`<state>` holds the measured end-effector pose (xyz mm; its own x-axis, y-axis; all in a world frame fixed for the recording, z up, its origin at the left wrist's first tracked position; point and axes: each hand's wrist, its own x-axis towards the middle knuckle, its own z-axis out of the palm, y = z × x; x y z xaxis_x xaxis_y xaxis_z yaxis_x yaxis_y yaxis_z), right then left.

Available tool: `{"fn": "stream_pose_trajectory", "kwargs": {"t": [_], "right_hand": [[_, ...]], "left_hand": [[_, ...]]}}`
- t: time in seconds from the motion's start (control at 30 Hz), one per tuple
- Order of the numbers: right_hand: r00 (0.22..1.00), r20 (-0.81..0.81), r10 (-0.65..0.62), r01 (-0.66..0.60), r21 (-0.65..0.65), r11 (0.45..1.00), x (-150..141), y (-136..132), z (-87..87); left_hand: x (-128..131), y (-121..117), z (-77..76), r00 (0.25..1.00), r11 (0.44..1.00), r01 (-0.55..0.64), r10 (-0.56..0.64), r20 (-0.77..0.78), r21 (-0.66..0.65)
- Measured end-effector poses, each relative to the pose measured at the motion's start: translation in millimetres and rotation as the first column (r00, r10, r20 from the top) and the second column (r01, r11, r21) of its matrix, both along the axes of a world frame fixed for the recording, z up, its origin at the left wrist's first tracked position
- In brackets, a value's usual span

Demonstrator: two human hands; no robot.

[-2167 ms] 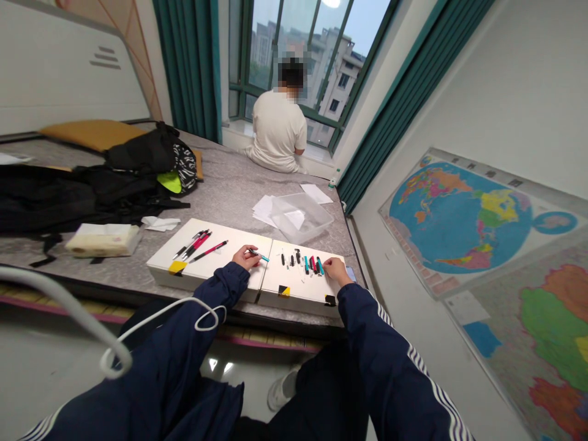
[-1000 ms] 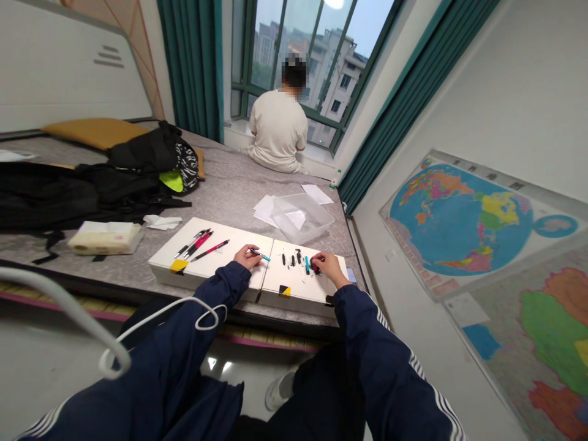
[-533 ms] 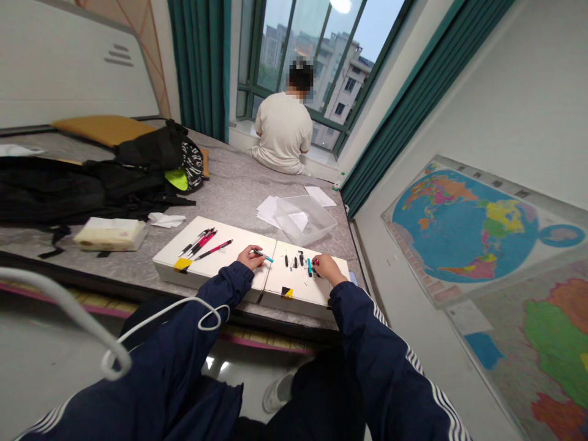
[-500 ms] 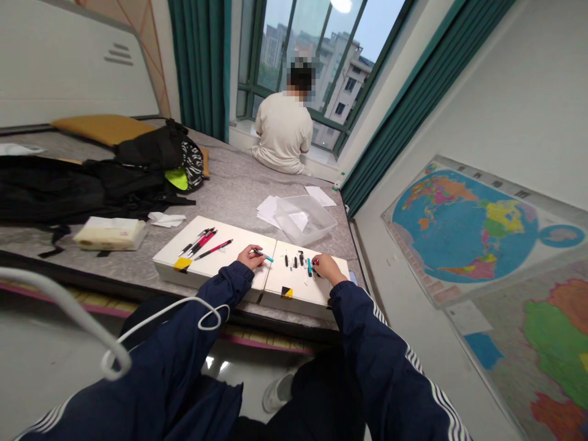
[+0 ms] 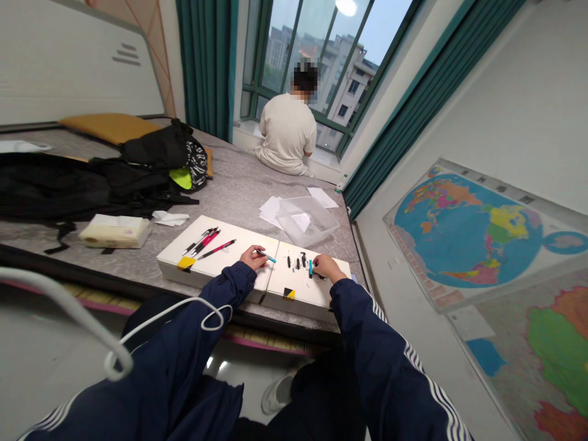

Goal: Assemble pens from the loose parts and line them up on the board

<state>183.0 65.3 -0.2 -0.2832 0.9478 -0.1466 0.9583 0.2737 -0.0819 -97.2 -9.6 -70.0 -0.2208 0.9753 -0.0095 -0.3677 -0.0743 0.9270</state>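
Note:
My left hand (image 5: 252,258) is closed around a teal and black pen (image 5: 267,256) over the left white box (image 5: 250,236), with the teal end pointing right. Over the right white box (image 5: 294,293), the fingers of my right hand (image 5: 329,268) are bent together at the row of pen parts. What they pinch is hidden. Beside its fingertips lies a teal pen piece (image 5: 310,268). Several small black pen parts (image 5: 297,262) are laid out left of that. On the left box lie several assembled pens (image 5: 202,242), black and red, and a separate red and black pen (image 5: 217,249).
Behind the boxes sit a clear plastic bin (image 5: 307,220) and loose papers (image 5: 271,209). A tissue pack (image 5: 114,231) and black bags (image 5: 92,184) lie on the left. A person (image 5: 288,135) sits by the window. A white cable (image 5: 184,301) hangs across my left arm.
My right hand has moved from the teal piece at the row's right end to the red and black parts, which are now hidden by it. My left hand keeps the pen. The view shifts slightly.

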Motion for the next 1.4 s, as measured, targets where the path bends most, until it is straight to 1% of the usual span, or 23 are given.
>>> {"fn": "stream_pose_trajectory", "kwargs": {"t": [0.3, 0.6, 0.87, 1.1, 1.2, 1.27, 1.33, 1.4], "right_hand": [[0.999, -0.051, -0.009, 0.01, 0.032, 0.999, 2.0, -2.3, -3.1], [0.975, -0.218, 0.038, -0.003, 0.16, 0.987, 5.2, -20.0, -10.2], [0.949, -0.306, 0.081, 0.002, 0.264, 0.964, 8.3, -30.8, -15.6], [0.922, -0.38, 0.074, 0.04, 0.283, 0.958, 11.5, -36.0, -23.4], [0.893, -0.447, 0.051, 0.092, 0.293, 0.952, 13.0, -34.8, -21.5], [0.856, -0.515, 0.04, 0.138, 0.303, 0.943, 10.8, -34.8, -17.3], [0.805, -0.591, 0.054, 0.166, 0.312, 0.935, 3.1, -37.9, -12.6], [0.751, -0.653, 0.095, 0.154, 0.314, 0.937, -11.4, -45.2, -10.2]], "left_hand": [[-0.5, 2.4, -2.6, 1.0, 1.0, -0.002, 0.001, -0.014, -0.013], [0.2, 0.3, -0.6, 1.0, 1.0, -0.012, 0.012, -0.029, 0.0], [1.3, 0.2, 0.5, 0.999, 1.0, -0.025, 0.025, -0.046, -0.009], [0.2, 0.5, -0.3, 0.998, 1.0, -0.02, 0.019, -0.055, -0.014], [0.4, 0.3, 0.2, 0.999, 1.0, -0.02, 0.02, -0.05, -0.012], [1.0, 0.3, 0.5, 0.999, 1.0, -0.027, 0.027, -0.04, -0.007], [1.4, 0.4, 0.5, 0.999, 1.0, -0.028, 0.028, -0.029, -0.008], [1.6, 0.6, 0.4, 0.999, 0.999, -0.029, 0.028, -0.027, -0.015]]}}
